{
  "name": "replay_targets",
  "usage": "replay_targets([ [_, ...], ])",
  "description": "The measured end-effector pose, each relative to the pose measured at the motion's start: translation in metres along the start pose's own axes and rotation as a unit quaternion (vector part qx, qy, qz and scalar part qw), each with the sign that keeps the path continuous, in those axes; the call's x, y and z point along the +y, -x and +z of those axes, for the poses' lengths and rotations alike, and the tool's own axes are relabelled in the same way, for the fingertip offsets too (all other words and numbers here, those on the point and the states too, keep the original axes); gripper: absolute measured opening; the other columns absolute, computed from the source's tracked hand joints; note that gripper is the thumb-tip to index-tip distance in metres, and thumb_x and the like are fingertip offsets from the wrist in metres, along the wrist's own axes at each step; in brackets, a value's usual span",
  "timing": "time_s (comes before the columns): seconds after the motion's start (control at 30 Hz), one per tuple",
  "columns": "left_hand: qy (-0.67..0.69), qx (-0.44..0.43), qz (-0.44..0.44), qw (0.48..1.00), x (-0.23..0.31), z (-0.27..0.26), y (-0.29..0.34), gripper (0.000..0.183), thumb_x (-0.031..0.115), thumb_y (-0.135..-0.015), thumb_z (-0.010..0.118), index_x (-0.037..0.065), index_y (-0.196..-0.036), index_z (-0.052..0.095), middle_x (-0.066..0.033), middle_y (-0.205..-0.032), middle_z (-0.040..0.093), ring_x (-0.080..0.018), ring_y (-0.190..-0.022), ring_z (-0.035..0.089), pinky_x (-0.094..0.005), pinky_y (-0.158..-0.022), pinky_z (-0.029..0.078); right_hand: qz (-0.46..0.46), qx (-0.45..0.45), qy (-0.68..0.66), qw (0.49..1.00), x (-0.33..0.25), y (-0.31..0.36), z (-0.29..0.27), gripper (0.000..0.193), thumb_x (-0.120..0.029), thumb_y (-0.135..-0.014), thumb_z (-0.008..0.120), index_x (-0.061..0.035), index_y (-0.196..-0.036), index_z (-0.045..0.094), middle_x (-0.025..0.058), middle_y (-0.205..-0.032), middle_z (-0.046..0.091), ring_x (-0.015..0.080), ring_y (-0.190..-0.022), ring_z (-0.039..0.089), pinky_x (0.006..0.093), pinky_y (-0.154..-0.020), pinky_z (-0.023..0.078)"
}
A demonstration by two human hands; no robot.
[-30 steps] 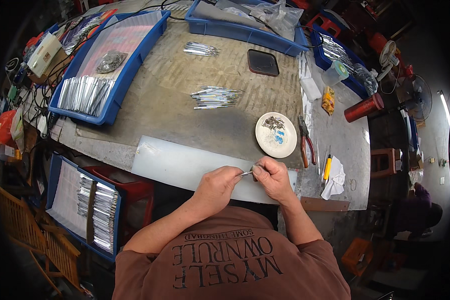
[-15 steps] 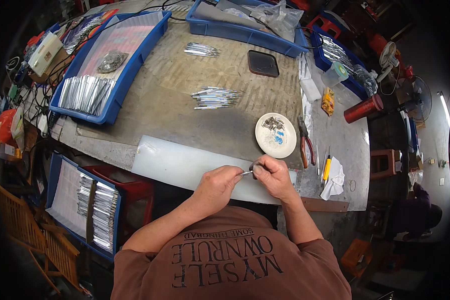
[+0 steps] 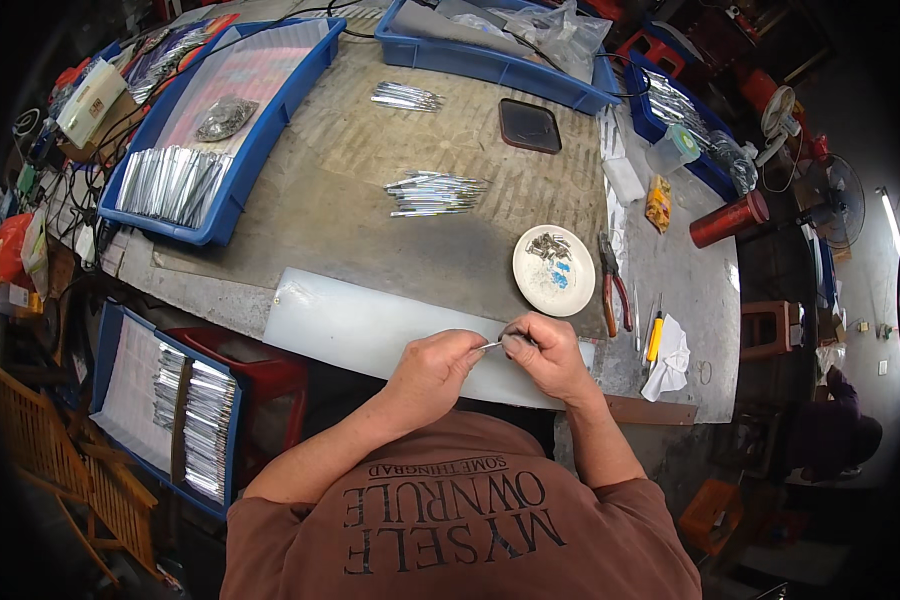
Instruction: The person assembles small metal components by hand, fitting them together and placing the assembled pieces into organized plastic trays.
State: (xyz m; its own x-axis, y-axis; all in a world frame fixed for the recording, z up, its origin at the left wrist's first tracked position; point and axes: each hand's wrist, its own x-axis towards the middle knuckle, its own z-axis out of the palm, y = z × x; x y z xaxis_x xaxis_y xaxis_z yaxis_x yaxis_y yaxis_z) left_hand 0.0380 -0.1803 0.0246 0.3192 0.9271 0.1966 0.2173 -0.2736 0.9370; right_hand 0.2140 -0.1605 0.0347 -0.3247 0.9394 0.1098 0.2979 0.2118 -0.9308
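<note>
Left hand (image 3: 430,374) and right hand (image 3: 548,360) pinch a rod (image 3: 490,346) (mostly hidden). Slackening could drop it off the worktop (image 3: 320,220) edge.

On the grey tabletop (image 3: 320,225), silvery rods (image 3: 437,193) hold the middle, a second bundle (image 3: 407,96) at twelve! Blue bin (image 3: 275,122) at ten, blue tub (image 3: 490,68) at one, black tray (image 3: 530,126) two, red canister (image 3: 728,220) three, plate (image 3: 545,302) and pliers (image 3: 607,272) four, pale board (image 3: 360,318) down at six.

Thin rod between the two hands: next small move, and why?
Perhaps loosen the right hand slightly to check the thin rod: that hand covers its right end, while the left hand pinches it too and could likely support it alone.
</note>
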Motion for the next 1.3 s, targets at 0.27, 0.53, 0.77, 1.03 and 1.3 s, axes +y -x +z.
replay_targets([
  [0.27, -0.156, 0.020, 0.103, 0.982, -0.006, 0.002, 0.004, 0.007, 0.003, -0.078, 0.050, -0.001, -0.083, 0.052, -0.0141, -0.071, 0.055, -0.0295, -0.065, 0.055, -0.0337, -0.055, 0.043, 0.062, -0.012, 0.022, 0.998, 0.000, 0.005, 0.004, 0.018, -0.013, -0.078, 0.057, 0.0008, -0.068, 0.051, 0.0096, -0.058, 0.051, 0.0199, -0.050, 0.048, 0.0294, -0.048, 0.038],
  [0.53, 0.018, -0.056, -0.066, 0.996, 0.002, -0.004, -0.001, 0.007, 0.003, -0.078, 0.050, -0.001, -0.083, 0.052, -0.0139, -0.071, 0.055, -0.0298, -0.064, 0.054, -0.0334, -0.055, 0.042, -0.110, -0.020, 0.108, 0.988, 0.002, -0.002, 0.000, 0.017, -0.014, -0.078, 0.057, -0.0004, -0.071, 0.050, 0.0102, -0.061, 0.051, 0.0220, -0.054, 0.050, 0.0295, -0.050, 0.038],
  [0.77, -0.166, 0.024, 0.107, 0.980, -0.009, 0.003, 0.005, 0.007, 0.002, -0.077, 0.050, -0.001, -0.083, 0.052, -0.0142, -0.070, 0.055, -0.0298, -0.065, 0.055, -0.0329, -0.055, 0.043, 0.007, 0.008, 0.083, 0.997, 0.002, 0.007, 0.010, 0.018, -0.013, -0.079, 0.056, 0.0002, -0.069, 0.048, 0.0107, -0.058, 0.049, 0.0222, -0.050, 0.046, 0.0286, -0.048, 0.037],
  [1.03, -0.022, 0.007, 0.026, 0.999, -0.005, 0.001, 0.001, 0.007, 0.001, -0.076, 0.050, -0.001, -0.082, 0.052, -0.0145, -0.070, 0.055, -0.0306, -0.065, 0.055, -0.0333, -0.055, 0.043, -0.041, -0.017, 0.065, 0.997, 0.002, 0.001, 0.003, 0.018, -0.013, -0.079, 0.056, 0.0004, -0.070, 0.049, 0.0112, -0.057, 0.048, 0.0218, -0.050, 0.045, 0.0279, -0.048, 0.037],
  [1.3, -0.181, 0.022, 0.129, 0.975, -0.010, 0.003, 0.005, 0.009, 0.001, -0.078, 0.052, -0.001, -0.086, 0.054, -0.0129, -0.072, 0.057, -0.0261, -0.062, 0.056, -0.0307, -0.053, 0.043, 0.015, 0.000, 0.072, 0.997, 0.001, 0.007, 0.009, 0.019, -0.014, -0.078, 0.057, 0.0002, -0.068, 0.049, 0.0108, -0.056, 0.048, 0.0200, -0.049, 0.045, 0.0274, -0.048, 0.037],
])
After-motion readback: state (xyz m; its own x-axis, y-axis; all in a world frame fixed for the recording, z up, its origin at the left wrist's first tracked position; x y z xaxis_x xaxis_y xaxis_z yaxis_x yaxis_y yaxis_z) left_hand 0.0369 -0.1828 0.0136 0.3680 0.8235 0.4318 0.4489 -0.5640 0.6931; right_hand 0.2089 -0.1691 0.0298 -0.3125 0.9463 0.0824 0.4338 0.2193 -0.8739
